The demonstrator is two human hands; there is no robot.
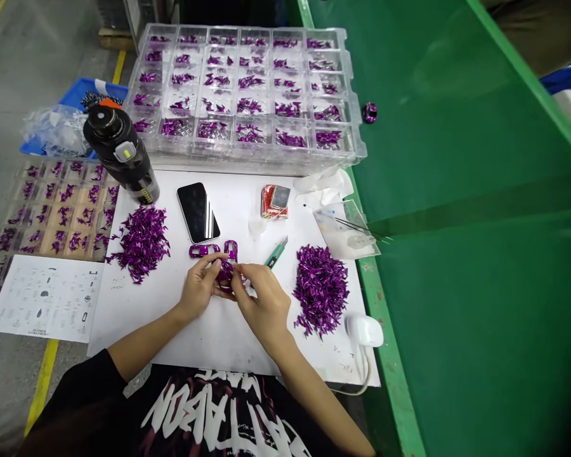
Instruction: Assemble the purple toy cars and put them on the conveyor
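Left grip (200,287) and right grip (263,303) close narrowly on a small purple metal piece (226,271) between them; I see two purple frames (213,251) just beyond, on the far side.

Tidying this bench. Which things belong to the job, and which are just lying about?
Job: left hand, right hand, small purple metal loop-shaped part they pinch, two purple metal loop-shaped parts, two heaps of shiny purple flakes, clear plastic compartment tray.

Lying about: black glass smartphone, black lidded water bottle, blue plastic crate.
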